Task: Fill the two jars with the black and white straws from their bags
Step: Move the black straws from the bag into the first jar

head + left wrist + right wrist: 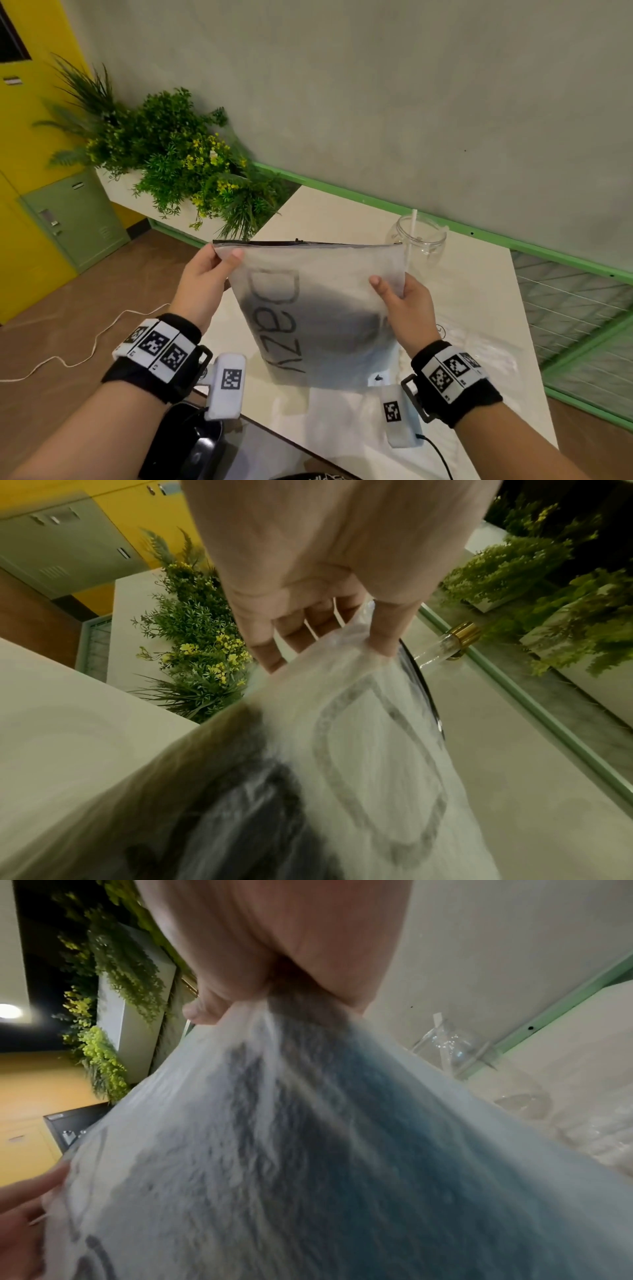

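We find a frosted bag (pixel 318 315) held upright over the surface (pixel 479 308), its long axis running from the black zip strip at the top down to a bottom edge at or just above the surface; we cannot tell whether it touches. A dark mass shows through the lower half, which we judge to be the black straws, though no single straw can be made out.

The left hand (pixel 209 274) pinches the top left corner at the zip strip, thumb on the near face and fingers behind. The right hand (pixel 400 305) grips the right edge lower down, thumb on the near face, fingers wrapped behind. Both hands are clamped on the bag and none is free. The forearms rise from below with the wrists level and the palms turned toward each other.

The relation that matters: the mouth of the bag faces up and away from us, and the glass jar (pixel 419 240) stands beyond the bag's top right corner, near the wall. A single white straw (pixel 413 222) leans in that jar. The right hand is the nearer to the jar.

In the left wrist view a second clear vessel with a gold collar (pixel 448 645) lies further along the wall; we cannot confirm that it is the other jar.

In our judgement the zip is not yet opened, and the next step calls for parting it at the top.
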`<act>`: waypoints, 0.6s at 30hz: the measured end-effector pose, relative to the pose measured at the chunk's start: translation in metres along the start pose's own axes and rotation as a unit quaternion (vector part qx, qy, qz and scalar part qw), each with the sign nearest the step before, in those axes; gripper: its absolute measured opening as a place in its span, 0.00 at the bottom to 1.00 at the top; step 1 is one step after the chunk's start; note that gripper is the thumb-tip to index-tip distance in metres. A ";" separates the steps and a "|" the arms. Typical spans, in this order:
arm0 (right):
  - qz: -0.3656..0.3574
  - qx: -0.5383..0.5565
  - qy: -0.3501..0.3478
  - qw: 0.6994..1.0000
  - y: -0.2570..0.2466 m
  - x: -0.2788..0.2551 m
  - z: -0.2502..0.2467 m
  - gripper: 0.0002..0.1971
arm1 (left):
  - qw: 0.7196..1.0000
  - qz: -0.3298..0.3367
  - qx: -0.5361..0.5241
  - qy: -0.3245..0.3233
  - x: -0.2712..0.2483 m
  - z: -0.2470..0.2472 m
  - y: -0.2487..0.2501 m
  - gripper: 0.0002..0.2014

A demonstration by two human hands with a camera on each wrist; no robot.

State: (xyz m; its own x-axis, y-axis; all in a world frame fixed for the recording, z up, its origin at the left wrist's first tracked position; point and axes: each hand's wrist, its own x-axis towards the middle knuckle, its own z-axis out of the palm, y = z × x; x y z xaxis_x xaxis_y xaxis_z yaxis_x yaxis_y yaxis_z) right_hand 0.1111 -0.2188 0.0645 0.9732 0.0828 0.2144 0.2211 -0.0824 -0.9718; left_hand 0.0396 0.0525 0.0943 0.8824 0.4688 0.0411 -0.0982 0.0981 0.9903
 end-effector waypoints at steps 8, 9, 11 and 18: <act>-0.003 0.050 0.027 0.998 -0.027 0.021 -0.007 0.20 | 0.999 0.000 0.016 -0.033 0.015 -0.003 0.018 0.05; -0.006 0.054 0.030 0.998 -0.029 0.023 -0.009 0.16 | 0.999 0.003 0.028 -0.034 0.016 -0.004 0.019 0.04; -0.007 0.060 0.032 0.998 -0.033 0.026 -0.011 0.08 | 0.998 0.009 0.049 -0.035 0.017 -0.006 0.022 0.04; 0.010 0.115 0.053 0.992 -0.042 0.028 -0.011 0.05 | 0.998 0.021 0.051 -0.037 0.012 -0.009 0.035 0.04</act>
State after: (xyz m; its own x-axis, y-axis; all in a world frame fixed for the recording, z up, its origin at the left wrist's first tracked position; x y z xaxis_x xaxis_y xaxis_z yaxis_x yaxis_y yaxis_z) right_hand 0.1294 -0.2236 0.1124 0.9813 -0.0216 0.1913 0.1924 0.1461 -0.9704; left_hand 0.0427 0.0699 0.1279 0.9104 0.4041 0.0888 -0.0917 -0.0122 0.9957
